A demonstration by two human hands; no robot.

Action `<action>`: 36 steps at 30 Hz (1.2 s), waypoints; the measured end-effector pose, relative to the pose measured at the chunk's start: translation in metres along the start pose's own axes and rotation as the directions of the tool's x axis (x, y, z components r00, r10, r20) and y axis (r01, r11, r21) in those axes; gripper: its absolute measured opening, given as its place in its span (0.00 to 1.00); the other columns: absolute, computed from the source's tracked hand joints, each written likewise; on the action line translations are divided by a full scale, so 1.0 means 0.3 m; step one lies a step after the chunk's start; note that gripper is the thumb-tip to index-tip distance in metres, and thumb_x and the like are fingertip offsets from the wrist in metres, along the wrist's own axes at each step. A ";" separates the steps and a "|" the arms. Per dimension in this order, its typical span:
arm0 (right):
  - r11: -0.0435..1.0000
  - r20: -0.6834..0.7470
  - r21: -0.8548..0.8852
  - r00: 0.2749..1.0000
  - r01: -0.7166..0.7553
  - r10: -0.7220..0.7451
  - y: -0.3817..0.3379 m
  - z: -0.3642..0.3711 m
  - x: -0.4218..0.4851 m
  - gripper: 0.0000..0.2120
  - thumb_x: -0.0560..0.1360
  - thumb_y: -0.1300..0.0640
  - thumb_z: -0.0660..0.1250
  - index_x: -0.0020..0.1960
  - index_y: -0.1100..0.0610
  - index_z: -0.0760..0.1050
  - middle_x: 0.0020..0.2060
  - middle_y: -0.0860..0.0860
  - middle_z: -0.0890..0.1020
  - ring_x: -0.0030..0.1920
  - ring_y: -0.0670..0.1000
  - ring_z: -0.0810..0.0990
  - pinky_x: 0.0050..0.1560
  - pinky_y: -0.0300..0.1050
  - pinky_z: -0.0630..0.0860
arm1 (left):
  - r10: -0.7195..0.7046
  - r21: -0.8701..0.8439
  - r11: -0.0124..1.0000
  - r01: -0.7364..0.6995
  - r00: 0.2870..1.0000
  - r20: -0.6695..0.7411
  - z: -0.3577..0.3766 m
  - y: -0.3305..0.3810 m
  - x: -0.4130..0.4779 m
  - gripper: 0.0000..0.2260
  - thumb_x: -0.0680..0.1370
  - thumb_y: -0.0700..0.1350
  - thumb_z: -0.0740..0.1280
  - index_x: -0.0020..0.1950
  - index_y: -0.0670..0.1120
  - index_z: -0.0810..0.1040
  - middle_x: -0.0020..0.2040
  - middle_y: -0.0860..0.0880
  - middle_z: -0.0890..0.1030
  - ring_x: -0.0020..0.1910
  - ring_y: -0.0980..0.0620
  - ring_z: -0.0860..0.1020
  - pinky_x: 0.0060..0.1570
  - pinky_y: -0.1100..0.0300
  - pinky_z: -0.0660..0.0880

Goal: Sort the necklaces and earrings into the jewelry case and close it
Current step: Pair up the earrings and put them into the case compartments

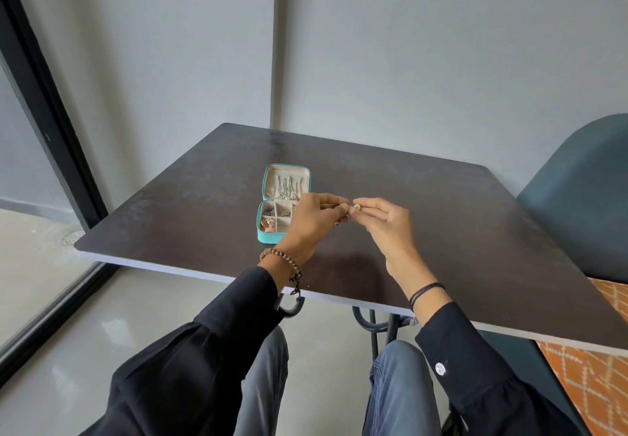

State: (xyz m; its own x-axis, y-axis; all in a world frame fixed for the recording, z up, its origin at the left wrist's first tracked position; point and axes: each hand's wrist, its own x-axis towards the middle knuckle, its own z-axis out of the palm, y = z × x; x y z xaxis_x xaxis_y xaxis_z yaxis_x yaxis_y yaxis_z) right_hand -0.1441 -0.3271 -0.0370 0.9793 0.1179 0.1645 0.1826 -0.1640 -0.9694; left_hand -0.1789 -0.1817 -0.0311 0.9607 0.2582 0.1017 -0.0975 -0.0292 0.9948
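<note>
A small turquoise jewelry case [268, 237] lies open on the dark table [441, 218], left of centre. Its raised lid [287, 181] holds silver necklaces on hooks. The cream compartments in its base hold several pieces, among them a rose-gold earring [267, 224] at the front left. Just right of the case, both hands meet above the table. My right hand [384, 223] pinches a small gold earring [356, 206] at its fingertips. My left hand [316, 220] grips the same earring from the other side and covers the case's right edge.
A grey wall stands directly behind the table. A teal chair [577, 198] sits at the right, with an orange patterned cushion [591, 378] below it. A dark window frame [44, 130] runs down the left. My knees are under the table's near edge.
</note>
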 end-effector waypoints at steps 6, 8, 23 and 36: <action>0.999 0.027 0.030 1.000 0.015 -0.015 -0.023 0.029 -0.055 0.10 0.71 0.54 0.79 0.52 0.50 0.85 0.41 0.46 0.88 0.45 0.42 0.86 0.49 0.38 0.76 | -0.046 -0.023 0.999 0.046 0.999 -0.004 -0.081 0.039 -0.042 0.07 0.78 0.37 0.71 0.54 0.36 0.83 0.41 0.42 0.85 0.39 0.52 0.82 0.47 0.62 0.80; 0.999 0.058 0.040 0.998 0.000 -0.003 -0.030 0.044 -0.064 0.10 0.71 0.56 0.80 0.51 0.51 0.86 0.41 0.47 0.88 0.45 0.43 0.86 0.50 0.37 0.75 | -0.060 -0.007 0.998 0.060 0.998 -0.002 -0.101 0.037 -0.049 0.06 0.78 0.37 0.71 0.53 0.37 0.84 0.42 0.42 0.85 0.41 0.52 0.83 0.47 0.62 0.80; 0.981 0.204 0.120 0.970 -0.156 0.129 -0.080 0.097 -0.096 0.30 0.83 0.35 0.51 0.54 0.53 0.86 0.47 0.48 0.88 0.53 0.44 0.85 0.53 0.38 0.77 | -0.208 -0.118 0.973 0.200 0.976 -0.063 -0.186 0.068 -0.080 0.16 0.83 0.50 0.61 0.54 0.43 0.86 0.48 0.48 0.87 0.52 0.51 0.85 0.56 0.58 0.78; 0.994 0.234 -0.032 0.968 0.104 -0.094 -0.052 0.161 -0.071 0.08 0.76 0.58 0.75 0.55 0.52 0.85 0.45 0.46 0.88 0.48 0.45 0.86 0.54 0.42 0.81 | 0.031 0.070 0.997 -0.024 0.995 -0.093 -0.275 0.018 -0.103 0.09 0.74 0.42 0.76 0.53 0.42 0.86 0.45 0.44 0.87 0.46 0.49 0.85 0.51 0.58 0.80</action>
State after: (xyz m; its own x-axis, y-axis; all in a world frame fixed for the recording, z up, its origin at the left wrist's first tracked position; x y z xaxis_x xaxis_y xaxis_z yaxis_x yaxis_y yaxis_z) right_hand -0.1721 -0.2797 -0.0341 0.9101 0.3584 0.2078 0.2864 -0.1818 -0.9407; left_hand -0.2305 -0.1101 -0.0285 0.9290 0.3457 0.1320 -0.1022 -0.1032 0.9894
